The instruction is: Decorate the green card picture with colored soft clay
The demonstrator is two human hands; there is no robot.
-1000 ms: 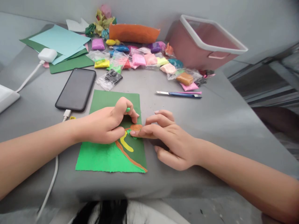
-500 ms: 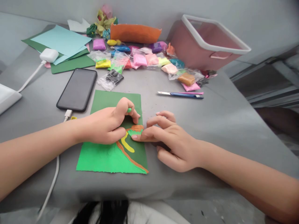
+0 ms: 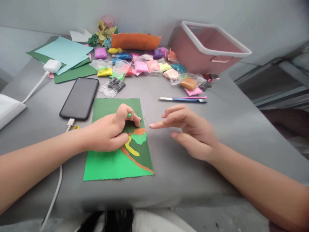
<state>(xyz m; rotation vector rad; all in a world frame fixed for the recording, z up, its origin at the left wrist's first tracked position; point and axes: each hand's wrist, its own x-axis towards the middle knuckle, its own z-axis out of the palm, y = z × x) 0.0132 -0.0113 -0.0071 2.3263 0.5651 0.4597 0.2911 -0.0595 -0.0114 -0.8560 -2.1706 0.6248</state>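
Observation:
A dark green card (image 3: 116,104) lies on the grey table, its lower left covered in bright green clay (image 3: 106,167) edged by an orange strip (image 3: 137,162). Yellow clay (image 3: 132,149), an orange piece (image 3: 140,131) and a small green patch (image 3: 139,138) sit near its right side. My left hand (image 3: 113,130) rests on the card, its curled fingers closed on a bit of green clay (image 3: 129,115). To the right of the card, my right hand (image 3: 190,130) hovers with fingers apart, holding nothing.
Beyond the card lie many bagged clays (image 3: 141,66) and a cutter knife (image 3: 183,100). A phone (image 3: 79,98) with a white cable (image 3: 59,180) is at left, near coloured paper sheets (image 3: 64,50). A pink bin (image 3: 200,54) stands at the back right.
My right hand has lifted off the green patch and moved right and up, away from the card. The left hand keeps its place on the card. The view has shifted slightly.

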